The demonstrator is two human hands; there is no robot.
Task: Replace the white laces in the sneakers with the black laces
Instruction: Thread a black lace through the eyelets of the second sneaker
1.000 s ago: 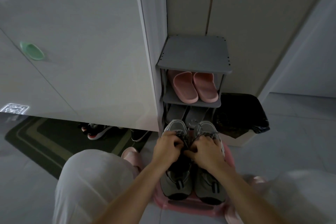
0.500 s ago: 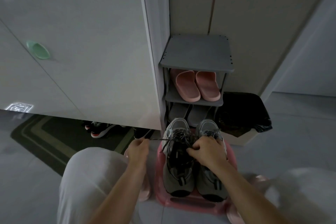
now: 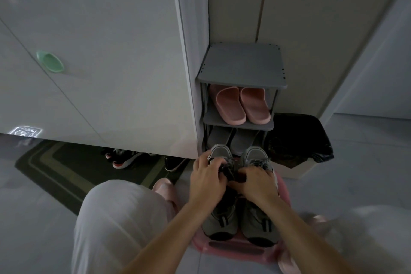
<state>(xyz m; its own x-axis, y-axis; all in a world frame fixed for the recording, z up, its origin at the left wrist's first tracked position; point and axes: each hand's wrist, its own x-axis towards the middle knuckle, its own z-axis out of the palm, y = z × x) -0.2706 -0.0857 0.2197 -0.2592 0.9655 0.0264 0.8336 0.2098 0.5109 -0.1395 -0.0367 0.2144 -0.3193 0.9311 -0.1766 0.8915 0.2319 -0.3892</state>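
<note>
Grey sneakers (image 3: 241, 218) lie under the left hand (image 3: 208, 181) and right hand (image 3: 255, 182), both curled onto the dark laces (image 3: 229, 170).

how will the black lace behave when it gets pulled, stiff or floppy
Probably floppy: the lace sits in a dark, loose bunch between the left hand and right hand, not holding a straight line. Likely very light, being a thin strand. It may drag rather than slip free, since it seems threaded through the sneaker.
</note>
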